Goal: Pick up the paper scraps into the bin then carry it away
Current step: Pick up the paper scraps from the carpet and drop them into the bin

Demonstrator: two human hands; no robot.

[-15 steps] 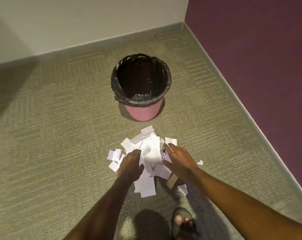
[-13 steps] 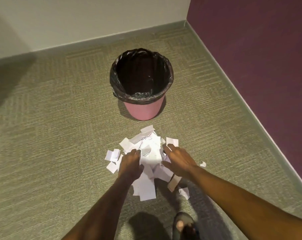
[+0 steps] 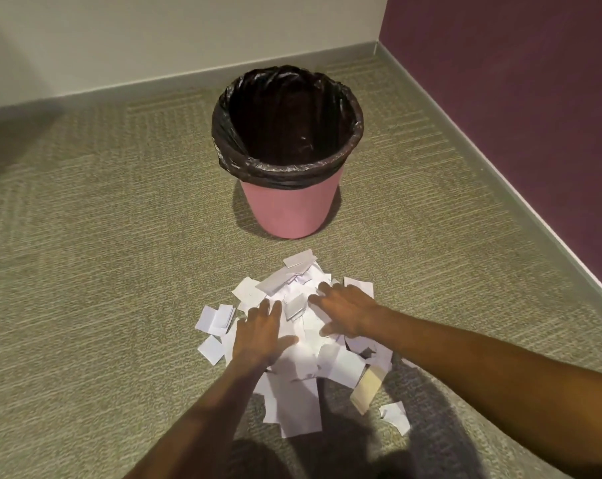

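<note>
Carpeted floor (image 3: pixel 85 271) at a wall corner. Left hand (image 3: pixel 259 335) and right hand (image 3: pixel 344 314) lie open, palms down, on the paper scraps (image 3: pixel 306 354). Beyond the fingertips stands 1 pink bin (image 3: pixel 289 209), black-lined.

An indoor room corner, office or home unclear: ribbed carpet (image 3: pixel 102 271) under the hands, white wall (image 3: pixel 154 39) ahead, purple wall (image 3: pixel 517 81) right.

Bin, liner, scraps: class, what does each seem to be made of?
Bin: probably matte pink plastic, smooth and evenly coloured. Liner: thin glossy black plastic film, crinkled, with highlights. Scraps: white paper, flat and matte with torn edges; one tan scrap may be card.
</note>
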